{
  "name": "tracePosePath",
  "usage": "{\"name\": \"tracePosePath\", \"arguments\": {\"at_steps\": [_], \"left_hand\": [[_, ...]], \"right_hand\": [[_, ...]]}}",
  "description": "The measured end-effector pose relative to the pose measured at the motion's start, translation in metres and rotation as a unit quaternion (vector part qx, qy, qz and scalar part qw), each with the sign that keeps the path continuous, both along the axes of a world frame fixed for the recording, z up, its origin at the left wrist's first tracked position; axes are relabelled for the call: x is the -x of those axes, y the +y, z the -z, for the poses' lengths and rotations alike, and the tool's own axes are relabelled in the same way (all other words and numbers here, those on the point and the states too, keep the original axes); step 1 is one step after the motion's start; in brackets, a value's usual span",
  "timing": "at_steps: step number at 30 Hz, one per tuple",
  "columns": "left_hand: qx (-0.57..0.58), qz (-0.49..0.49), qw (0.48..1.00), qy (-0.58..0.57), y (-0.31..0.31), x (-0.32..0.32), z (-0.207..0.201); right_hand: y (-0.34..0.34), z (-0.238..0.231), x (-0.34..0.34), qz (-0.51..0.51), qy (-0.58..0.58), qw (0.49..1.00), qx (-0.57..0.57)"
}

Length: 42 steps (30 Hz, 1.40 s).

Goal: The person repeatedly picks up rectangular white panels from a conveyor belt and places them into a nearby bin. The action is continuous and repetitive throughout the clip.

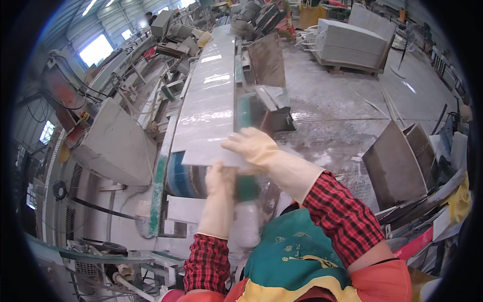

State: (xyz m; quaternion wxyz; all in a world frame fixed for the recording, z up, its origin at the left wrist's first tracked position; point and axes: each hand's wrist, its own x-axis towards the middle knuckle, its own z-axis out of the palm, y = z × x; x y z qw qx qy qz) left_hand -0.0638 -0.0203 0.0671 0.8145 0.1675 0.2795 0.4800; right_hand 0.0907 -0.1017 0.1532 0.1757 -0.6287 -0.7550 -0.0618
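Note:
Both my hands wear cream rubber gloves. A pale grey stone tile [201, 157] lies at the near end of a long line of wet, shiny tiles [209, 95]. My left hand [220, 180] grips its near edge from below, slightly blurred, with part of the fingers hidden under the tile. On its right edge, my right hand [254, 147] has its fingers over the top and the rest down the side. Just beneath the tile's near end shows a blue conveyor roller [181, 174].
Green-edged conveyor rails [160, 189] flank the roller. A grey metal hopper-like box [121, 141] stands left. Brown slabs [395, 163] lean at the right, and a pallet of stacked white slabs [349, 45] sits far right on the wet floor. Machinery [251, 15] crowds the far end.

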Motion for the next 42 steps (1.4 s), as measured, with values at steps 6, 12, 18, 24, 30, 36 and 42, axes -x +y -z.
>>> {"name": "tracePosePath", "arguments": {"at_steps": [6,12,18,24,30,36,42], "left_hand": [[0.006,-0.115,0.991,0.068,0.09,0.081,0.075],[0.034,-0.123,0.983,0.13,0.101,0.063,0.078],[0.029,-0.114,0.987,0.11,0.102,0.052,0.072],[0.03,-0.122,0.985,0.12,0.111,0.051,0.079],[0.029,-0.113,0.985,0.123,0.112,0.046,0.075],[-0.008,-0.058,0.975,0.216,0.103,0.049,0.056],[-0.011,0.016,0.887,0.462,0.114,0.059,0.052]], "right_hand": [[-0.03,0.002,-0.032,0.089,0.01,0.993,0.083],[-0.221,0.096,-0.177,0.383,0.091,0.917,0.069],[-0.461,0.128,-0.216,0.612,0.193,0.766,0.043],[-0.611,0.155,-0.199,0.708,0.2,0.677,0.018],[-0.654,0.165,-0.178,0.72,0.176,0.672,-0.003],[-0.649,0.175,-0.182,0.694,0.195,0.693,-0.027],[-0.636,0.175,-0.185,0.68,0.227,0.696,-0.043]]}}
